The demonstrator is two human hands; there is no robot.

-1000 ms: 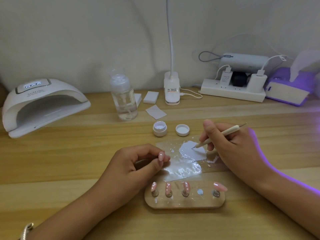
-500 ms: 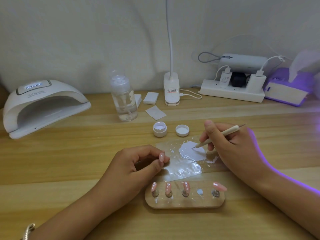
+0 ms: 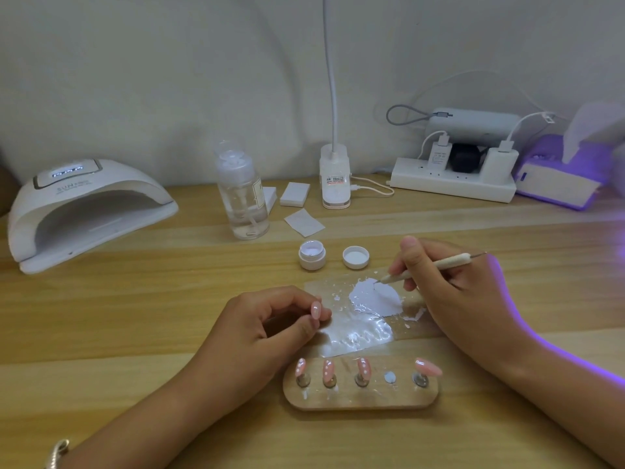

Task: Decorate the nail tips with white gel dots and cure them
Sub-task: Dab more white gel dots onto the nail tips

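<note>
Thumb and forefinger of the left hand (image 3: 267, 330) pinch a pink nail tip (image 3: 316, 309). The right hand (image 3: 449, 292) grips a dotting tool (image 3: 436, 265), its point touching the white gel patch (image 3: 375, 297) just left of that hand. Nearer the person than both hands, a wooden holder (image 3: 362, 401) carries four mounted tips (image 3: 328, 368), the three toward the left hand dotted white. Beyond the right thumb sit the open gel pot (image 3: 311, 256) and lid (image 3: 355, 257); far beyond the left hand, the curing lamp (image 3: 84, 211).
</note>
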